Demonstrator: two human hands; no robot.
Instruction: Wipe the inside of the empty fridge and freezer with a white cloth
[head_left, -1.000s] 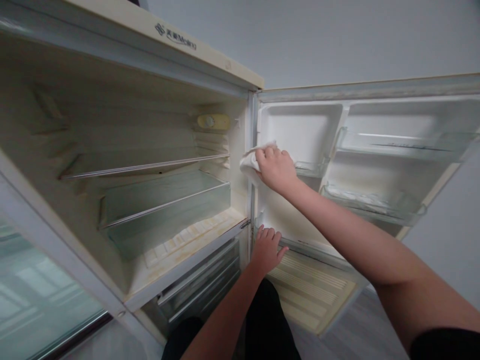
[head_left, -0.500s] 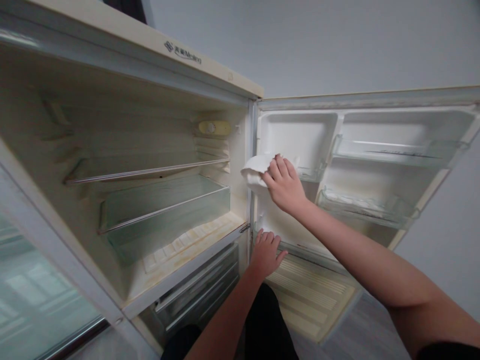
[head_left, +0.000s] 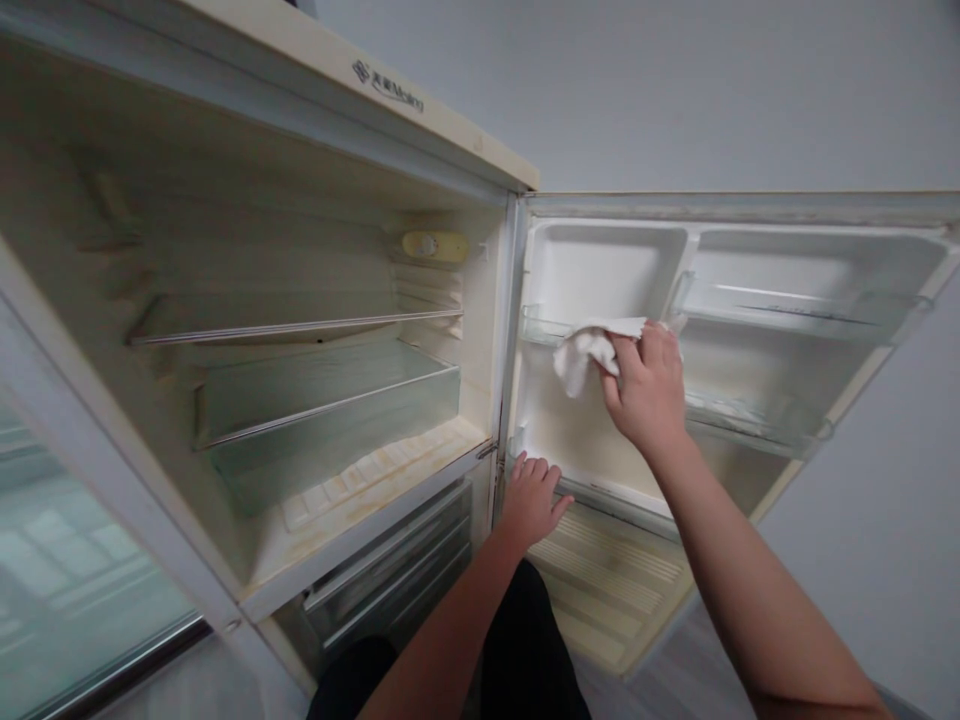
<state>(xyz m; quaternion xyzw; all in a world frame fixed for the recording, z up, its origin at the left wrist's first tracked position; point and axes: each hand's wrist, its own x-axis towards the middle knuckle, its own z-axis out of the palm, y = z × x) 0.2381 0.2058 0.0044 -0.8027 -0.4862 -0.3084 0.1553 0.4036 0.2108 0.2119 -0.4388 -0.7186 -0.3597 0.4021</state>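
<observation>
A crumpled white cloth is pinched in my right hand, in front of the small upper bin on the inner side of the open fridge door. Part of the cloth hangs down left of the fingers. Lower down, my left hand rests by the bottom door shelf near the hinge side, fingers spread and holding nothing. Its fingertips lie at the shelf's edge; whether they press on it I cannot tell.
The fridge compartment at left holds a glass shelf and a clear drawer. Yellowish stains mark its floor. Clear door bins are at right. Below stands a lower compartment with drawers.
My right hand has moved right and slightly down across the door with the cloth, away from the hinge side. The left hand stays about where it was. The view has shifted slightly.
</observation>
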